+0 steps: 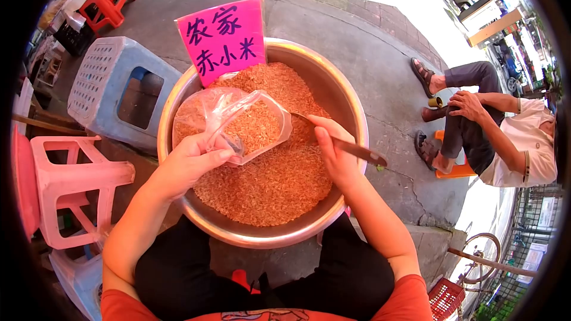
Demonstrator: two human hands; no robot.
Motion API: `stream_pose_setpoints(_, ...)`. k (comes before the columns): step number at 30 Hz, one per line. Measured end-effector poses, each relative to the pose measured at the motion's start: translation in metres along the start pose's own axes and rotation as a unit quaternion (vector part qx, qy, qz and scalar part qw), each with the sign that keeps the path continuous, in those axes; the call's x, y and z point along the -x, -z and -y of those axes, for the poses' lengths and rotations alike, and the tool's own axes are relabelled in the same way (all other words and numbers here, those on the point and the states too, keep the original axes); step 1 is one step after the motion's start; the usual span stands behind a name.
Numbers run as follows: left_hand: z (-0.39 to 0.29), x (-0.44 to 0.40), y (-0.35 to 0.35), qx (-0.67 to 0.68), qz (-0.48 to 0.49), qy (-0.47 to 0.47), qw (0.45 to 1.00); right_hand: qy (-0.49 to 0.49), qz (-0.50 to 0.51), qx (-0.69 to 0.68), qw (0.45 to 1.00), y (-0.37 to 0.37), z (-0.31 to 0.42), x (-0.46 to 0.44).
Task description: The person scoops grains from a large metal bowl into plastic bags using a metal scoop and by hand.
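A wide metal basin point(351, 92) stands before my knees, heaped with reddish-brown grain point(267, 196). Above the grain, my left hand point(193, 160) grips the edge of a transparent plastic bag point(217, 107), which is partly filled with the same grain and whose mouth faces right. My right hand point(333, 148) is closed around a metal spoon point(360, 151). Its handle sticks out to the right past my hand, and its front end is at the bag's mouth, partly hidden. A pink sign point(223, 38) with black handwritten characters stands at the basin's far left.
To the left are a blue-grey plastic stool point(98, 92) and a pink stool point(77, 169). A red stool point(110, 6) stands farther back. On the right, a seated person point(499, 119) rests a hand on a knee. A red crate point(446, 297) lies at lower right.
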State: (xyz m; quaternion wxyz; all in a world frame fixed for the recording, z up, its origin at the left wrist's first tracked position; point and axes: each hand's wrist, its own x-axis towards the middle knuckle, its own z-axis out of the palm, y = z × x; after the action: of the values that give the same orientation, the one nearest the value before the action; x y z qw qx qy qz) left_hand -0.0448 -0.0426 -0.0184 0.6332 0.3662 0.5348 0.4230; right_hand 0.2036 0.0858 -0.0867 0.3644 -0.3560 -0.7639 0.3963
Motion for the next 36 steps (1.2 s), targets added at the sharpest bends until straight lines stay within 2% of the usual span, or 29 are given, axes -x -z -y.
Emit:
stream_pose_setpoints(1, -0.001, 0.0, 0.001, -0.003, -0.001, -0.002, 1.0, 0.128, 0.019, 0.138, 0.982, 0.009, 0.004, -0.008)
stream_pose_setpoints(2, -0.001, 0.0, 0.0, -0.005, -0.001, -0.003, 1.0, 0.251, 0.037, 0.271, 0.929, 0.017, 0.006, -0.015)
stream_pose_setpoints(3, -0.001, -0.001, 0.0, -0.007, -0.001, -0.004, 1.0, 0.247, -0.006, 0.284, 0.926, 0.021, 0.007, -0.018)
stream_pose_setpoints(4, 0.0, -0.001, 0.001, -0.012, 0.0, -0.004, 1.0, 0.238, -0.058, 0.241, 0.939, 0.024, 0.002, -0.023)
stream_pose_setpoints(6, 0.001, -0.001, 0.001, -0.022, 0.004, -0.004, 1.0, 0.138, -0.09, 0.216, 0.962, 0.035, 0.006, -0.025)
stream_pose_setpoints(7, 0.001, -0.002, 0.001, -0.015, 0.003, 0.0, 1.0, 0.104, -0.126, 0.099, 0.982, 0.032, 0.002, -0.026)
stream_pose_setpoints(10, 0.0, -0.003, 0.0, -0.009, 0.005, 0.006, 1.0, -0.054, -0.092, 0.011, 0.994, 0.016, -0.01, -0.02)
stream_pose_setpoints(11, -0.001, -0.003, -0.001, -0.012, 0.008, 0.006, 1.0, -0.121, -0.027, 0.076, 0.989, 0.012, -0.009, -0.016)
stream_pose_setpoints(12, -0.002, -0.002, -0.001, -0.017, 0.011, 0.005, 1.0, -0.149, 0.044, 0.071, 0.985, 0.0, -0.01, -0.013)
stream_pose_setpoints(14, -0.004, -0.001, -0.003, -0.025, 0.008, 0.011, 1.0, -0.123, 0.104, 0.15, 0.975, -0.006, -0.007, -0.002)
stream_pose_setpoints(16, -0.005, 0.0, -0.005, -0.03, 0.004, 0.013, 0.999, -0.077, 0.069, 0.218, 0.971, 0.001, 0.006, -0.003)
stream_pose_setpoints(18, -0.007, 0.0, -0.008, -0.035, -0.001, 0.009, 0.999, 0.03, -0.021, 0.177, 0.984, 0.012, 0.014, -0.007)
stream_pose_setpoints(20, -0.005, -0.001, -0.007, -0.046, 0.004, 0.005, 0.999, 0.118, -0.069, 0.188, 0.973, 0.027, 0.034, -0.015)
stream_pose_setpoints(21, -0.003, -0.003, -0.007, -0.048, 0.006, 0.001, 0.999, 0.124, -0.05, 0.176, 0.975, 0.035, 0.047, -0.016)
stream_pose_setpoints(24, -0.001, -0.008, -0.011, -0.054, 0.02, -0.001, 0.998, 0.273, -0.062, 0.156, 0.947, 0.042, 0.073, -0.019)
stream_pose_setpoints(26, 0.003, -0.011, -0.013, -0.05, 0.025, -0.005, 0.998, 0.362, -0.031, 0.127, 0.923, 0.029, 0.079, -0.023)
stream_pose_setpoints(31, 0.007, -0.013, -0.014, -0.042, 0.007, -0.021, 0.999, 0.329, 0.097, 0.202, 0.917, 0.001, 0.067, -0.017)
stream_pose_setpoints(34, 0.005, -0.013, -0.013, -0.017, -0.004, -0.024, 1.0, 0.309, 0.016, 0.155, 0.938, 0.019, 0.067, -0.017)
stream_pose_setpoints(36, 0.005, -0.012, -0.013, 0.004, -0.027, -0.046, 0.999, 0.232, -0.003, 0.148, 0.961, 0.032, 0.062, -0.018)
